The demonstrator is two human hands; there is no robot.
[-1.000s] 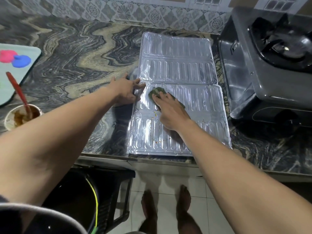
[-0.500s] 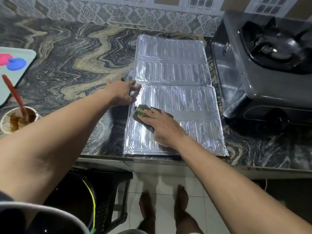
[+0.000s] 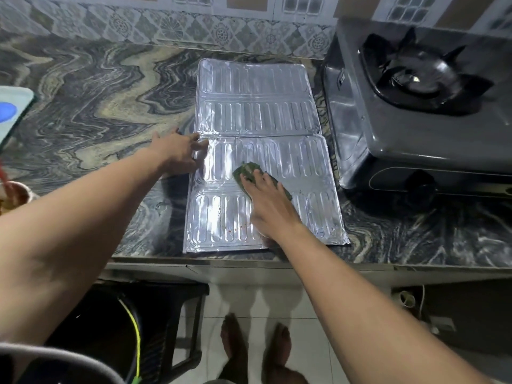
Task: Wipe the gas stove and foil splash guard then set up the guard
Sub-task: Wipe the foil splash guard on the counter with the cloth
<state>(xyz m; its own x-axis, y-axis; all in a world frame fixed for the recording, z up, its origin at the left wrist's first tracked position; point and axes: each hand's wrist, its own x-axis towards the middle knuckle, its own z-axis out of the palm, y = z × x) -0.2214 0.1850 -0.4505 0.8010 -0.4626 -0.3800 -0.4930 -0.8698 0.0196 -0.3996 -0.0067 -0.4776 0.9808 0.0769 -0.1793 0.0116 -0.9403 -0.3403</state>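
Observation:
The silver foil splash guard (image 3: pixel 257 112) lies flat on the marble counter, two ribbed panels hinged across the middle. My left hand (image 3: pixel 180 153) rests spread on the near panel's left edge at the fold, holding nothing. My right hand (image 3: pixel 270 206) presses flat on a green scouring pad (image 3: pixel 248 171) on the near panel; the pad shows past my fingertips. Small reddish-brown specks dot the foil near my right wrist. The grey gas stove (image 3: pixel 410 134) with its black burner grate stands just right of the guard.
The marble counter (image 3: pixel 91 106) runs left to a pale tray (image 3: pixel 13 112) with a blue blob and a cup of brown sauce (image 3: pixel 13 194) at the left edge. A patterned tile wall backs the counter. Below are a black stool (image 3: pixel 166 314) and my bare feet.
My right hand slid the pad toward the near-left of the panel, then back out to the right toward its middle. My left hand stayed at the left edge.

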